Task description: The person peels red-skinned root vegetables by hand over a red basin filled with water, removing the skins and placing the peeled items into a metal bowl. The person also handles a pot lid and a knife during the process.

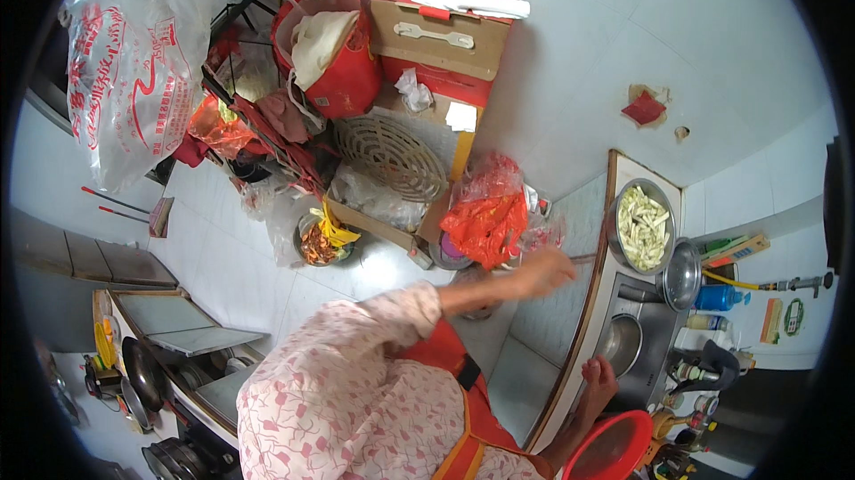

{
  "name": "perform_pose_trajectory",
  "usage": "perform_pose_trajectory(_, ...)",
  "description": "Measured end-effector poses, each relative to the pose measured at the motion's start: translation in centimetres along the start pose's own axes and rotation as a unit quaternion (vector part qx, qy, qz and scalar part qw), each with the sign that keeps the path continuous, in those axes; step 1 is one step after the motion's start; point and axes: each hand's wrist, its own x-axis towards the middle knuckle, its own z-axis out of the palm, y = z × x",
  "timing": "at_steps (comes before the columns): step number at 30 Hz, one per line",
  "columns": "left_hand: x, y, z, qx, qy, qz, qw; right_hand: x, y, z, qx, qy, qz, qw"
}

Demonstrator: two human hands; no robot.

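Note:
My left hand [544, 273] is blurred by motion, out over the floor and lower cabinet doors beside the counter; a thin brown strip shows by its fingertips, and whether it is held is unclear. Loosely bent, with nothing seen in it, my right hand [599, 376] is at the near rim of a metal pot [622, 345] in the steel sink [644, 353]. A red plastic basin [611, 443] stands beside my right forearm. Farther left along the counter, a metal bowl [613, 239] holds pale green cut vegetable pieces [642, 226]. An empty-looking metal basin [681, 273] leans beside it.
Bottles [708, 323] and a yellow hose [731, 279] line the counter's back. Red plastic bags [491, 219], a cardboard box [374, 216] and a scrap bowl [320, 243] are on the floor. Behind me, a cabinet door [207, 340] stands open below several pans [143, 376].

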Motion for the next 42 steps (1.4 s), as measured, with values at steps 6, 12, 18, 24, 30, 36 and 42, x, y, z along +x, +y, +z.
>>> perform_pose_trajectory(6, 1.3, 9.4, 17.8, -0.326, 0.042, 0.045, 0.943, -0.3, -11.1, 8.4, 0.524, -0.059, 0.0, 0.85)
perform_pose_trajectory(12, 2.2, 10.0, 20.8, -0.503, -0.137, -0.009, 0.853, 1.2, -9.5, 2.5, 0.547, 0.037, -0.044, 0.835)
perform_pose_trajectory(18, -1.0, 12.2, 20.1, -0.198, -0.011, 0.233, 0.952, -1.4, -5.8, 0.6, 0.514, 0.069, 0.054, 0.853)
perform_pose_trajectory(24, -2.8, 8.3, 17.4, -0.182, -0.234, 0.179, 0.938, -0.8, 1.6, -9.3, 0.031, 0.112, 0.028, 0.993)
perform_pose_trajectory(30, -9.4, 2.6, 13.5, 0.008, -0.103, 0.078, 0.992, 0.8, 5.9, -11.3, -0.243, 0.119, -0.139, 0.953)
perform_pose_trajectory(36, -16.7, -2.0, 6.0, 0.172, -0.08, -0.074, 0.979, 3.6, 1.7, -5.6, -0.229, 0.049, -0.186, 0.954)
perform_pose_trajectory(42, -21.4, -5.1, -2.9, 0.147, -0.003, -0.149, 0.978, 4.9, -8.5, 7.3, -0.247, -0.037, -0.255, 0.934)
